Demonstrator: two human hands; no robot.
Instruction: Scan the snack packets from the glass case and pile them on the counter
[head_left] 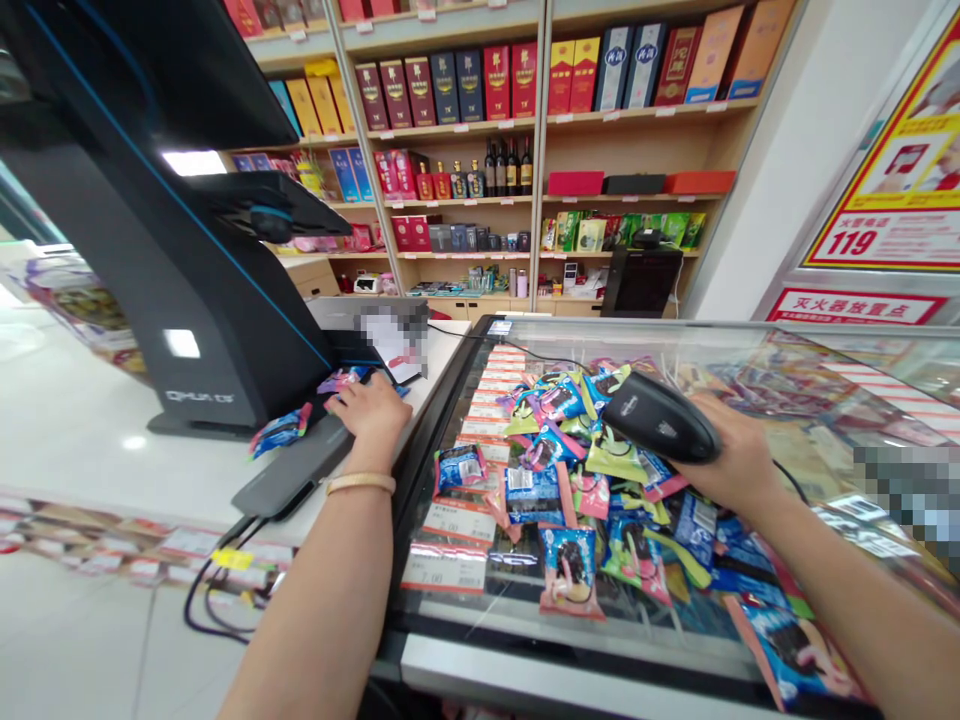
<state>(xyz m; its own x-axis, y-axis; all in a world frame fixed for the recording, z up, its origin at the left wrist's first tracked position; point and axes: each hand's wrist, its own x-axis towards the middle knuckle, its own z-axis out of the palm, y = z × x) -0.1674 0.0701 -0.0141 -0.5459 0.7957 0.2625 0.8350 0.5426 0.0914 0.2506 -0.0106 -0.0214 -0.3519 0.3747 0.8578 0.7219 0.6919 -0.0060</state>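
My right hand [735,455] is wrapped round a black barcode scanner [660,418], its head tilted over a heap of small snack packets [541,490] in blue, pink and green. The heap lies on a glass display case [480,625]. My left hand [371,408], with a bracelet at the wrist, rests palm down with fingers apart at the end of a long grey device [304,475] on the white counter. Just past its fingers lies a snack packet [341,380], partly hidden. Another blue and pink packet [281,430] sits beside the device.
A black checkout terminal [202,330] rises at the left of the white counter [187,480]. Black cables [217,590] hang off the counter's front edge. Price labels [459,522] lie beneath the case's glass. Shelves [457,130] with boxes and bottles stand behind.
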